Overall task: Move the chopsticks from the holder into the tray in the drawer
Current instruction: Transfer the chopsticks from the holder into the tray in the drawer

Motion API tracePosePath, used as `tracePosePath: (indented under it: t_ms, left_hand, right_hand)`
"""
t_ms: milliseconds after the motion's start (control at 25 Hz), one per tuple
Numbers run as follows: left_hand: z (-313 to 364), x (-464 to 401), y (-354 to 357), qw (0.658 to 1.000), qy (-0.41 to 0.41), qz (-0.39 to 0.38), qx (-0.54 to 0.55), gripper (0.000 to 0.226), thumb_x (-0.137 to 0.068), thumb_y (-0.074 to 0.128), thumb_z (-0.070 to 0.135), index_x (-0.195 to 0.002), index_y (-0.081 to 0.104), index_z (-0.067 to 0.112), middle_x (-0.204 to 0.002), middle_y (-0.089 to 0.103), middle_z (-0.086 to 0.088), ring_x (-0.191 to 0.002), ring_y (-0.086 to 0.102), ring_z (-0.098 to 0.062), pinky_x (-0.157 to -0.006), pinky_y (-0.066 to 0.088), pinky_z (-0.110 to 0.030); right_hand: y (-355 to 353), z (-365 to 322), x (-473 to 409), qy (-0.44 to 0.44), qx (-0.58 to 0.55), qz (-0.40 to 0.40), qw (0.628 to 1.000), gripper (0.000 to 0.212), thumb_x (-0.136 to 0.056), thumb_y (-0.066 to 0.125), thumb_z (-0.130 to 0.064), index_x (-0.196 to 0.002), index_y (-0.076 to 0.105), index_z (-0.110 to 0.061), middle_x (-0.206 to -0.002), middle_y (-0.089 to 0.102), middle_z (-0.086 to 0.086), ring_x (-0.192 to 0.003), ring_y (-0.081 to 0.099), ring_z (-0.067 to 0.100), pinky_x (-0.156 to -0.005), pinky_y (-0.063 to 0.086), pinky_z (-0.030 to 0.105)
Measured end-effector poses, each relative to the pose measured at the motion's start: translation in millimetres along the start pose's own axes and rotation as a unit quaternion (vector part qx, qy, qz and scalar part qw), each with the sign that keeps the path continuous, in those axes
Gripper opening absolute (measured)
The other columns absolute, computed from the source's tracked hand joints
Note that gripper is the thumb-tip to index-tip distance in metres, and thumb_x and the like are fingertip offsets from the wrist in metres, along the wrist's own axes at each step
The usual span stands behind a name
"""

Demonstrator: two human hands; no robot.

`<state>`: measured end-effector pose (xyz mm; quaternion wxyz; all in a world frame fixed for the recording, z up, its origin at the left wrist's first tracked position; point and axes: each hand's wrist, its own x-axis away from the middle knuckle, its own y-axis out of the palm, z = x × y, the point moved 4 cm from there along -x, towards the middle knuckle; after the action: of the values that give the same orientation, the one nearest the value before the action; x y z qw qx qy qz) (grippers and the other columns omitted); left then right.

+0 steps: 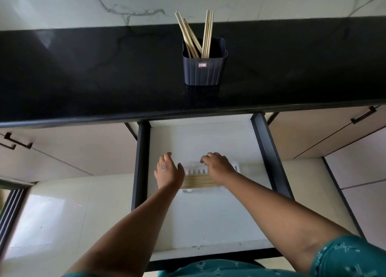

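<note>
A dark ribbed holder (204, 67) stands on the black countertop (83, 72) with several wooden chopsticks (196, 36) sticking up out of it. Below, the drawer (200, 214) is pulled out. Inside it lies a white tray (237, 167) with several chopsticks (198, 181) lying flat in it. My left hand (168, 172) hovers at the tray's left end, fingers apart, holding nothing. My right hand (217, 165) rests palm down over the tray's right part, fingers curled at its far rim; nothing is visible in it.
Closed cabinet fronts with black handles (363, 116) flank the drawer on both sides. A marble wall (125, 3) rises behind the counter. Pale floor tiles (62, 214) show to the left, and dark drawer rails (269, 151) run along the drawer's sides.
</note>
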<state>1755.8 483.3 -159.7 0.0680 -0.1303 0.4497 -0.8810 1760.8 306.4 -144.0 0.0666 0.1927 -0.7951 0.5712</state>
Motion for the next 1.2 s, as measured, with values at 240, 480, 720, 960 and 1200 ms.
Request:
tracePosePath:
  t_ms: [240, 480, 720, 960, 1200]
  left_hand:
    - [131.1, -51.9, -71.9, 0.974, 0.217, 0.059, 0.009, 0.042, -0.088, 0.057, 0.03, -0.126, 0.05, 0.014, -0.124, 0.058, -0.007, -0.116, 0.052, -0.026, -0.095, 0.044, -0.04]
    - [239.2, -129.0, -139.8, 0.97, 0.21, 0.053, 0.114, 0.026, -0.09, 0.049, 0.028, -0.111, 0.052, 0.012, -0.113, 0.059, -0.01, -0.112, 0.05, -0.028, -0.085, 0.04, -0.033]
    - [267.2, -190.0, -145.3, 0.974, 0.176, 0.041, 0.133, 0.039, -0.093, 0.044, 0.018, -0.132, 0.045, 0.011, -0.13, 0.056, -0.012, -0.123, 0.048, -0.028, -0.097, 0.041, -0.037]
    - [273.3, -221.3, -121.9, 0.972, 0.153, 0.039, 0.174, 0.037, -0.094, 0.044, 0.013, -0.131, 0.049, 0.012, -0.129, 0.058, -0.009, -0.122, 0.05, -0.026, -0.097, 0.043, -0.036]
    - [262.8, -226.1, -106.6, 0.973, 0.193, 0.081, 0.093, 0.04, -0.091, 0.044, 0.003, -0.128, 0.052, 0.012, -0.124, 0.061, -0.007, -0.115, 0.054, -0.025, -0.081, 0.037, -0.025]
  right_hand:
    - [-128.9, -37.9, -34.2, -0.027, 0.003, 0.18, 0.983, 0.031, -0.088, 0.05, -0.007, -0.117, 0.059, -0.016, -0.118, 0.059, 0.008, -0.111, 0.053, 0.03, -0.088, 0.047, 0.041]
    - [-269.4, -47.6, -94.5, 0.0, -0.125, 0.26, 0.958, 0.008, -0.09, 0.053, -0.018, -0.094, 0.06, -0.015, -0.106, 0.062, 0.007, -0.092, 0.062, 0.028, -0.07, 0.045, 0.03]
    - [-313.3, -9.8, -164.4, 0.166, -0.267, 0.224, 0.923, 0.023, -0.094, 0.058, -0.024, -0.112, 0.064, -0.01, -0.111, 0.067, 0.008, -0.077, 0.058, 0.016, -0.052, 0.04, 0.022]
    - [-312.4, -5.6, -221.8, 0.228, -0.349, 0.143, 0.898, 0.047, -0.089, 0.068, -0.023, -0.128, 0.055, -0.001, -0.12, 0.063, 0.016, -0.087, 0.057, 0.026, -0.066, 0.043, 0.031]
    - [-302.6, 12.4, -246.8, 0.253, -0.401, 0.108, 0.874, 0.044, -0.088, 0.066, -0.011, -0.129, 0.055, 0.0, -0.122, 0.062, 0.015, -0.099, 0.061, 0.03, -0.069, 0.046, 0.032]
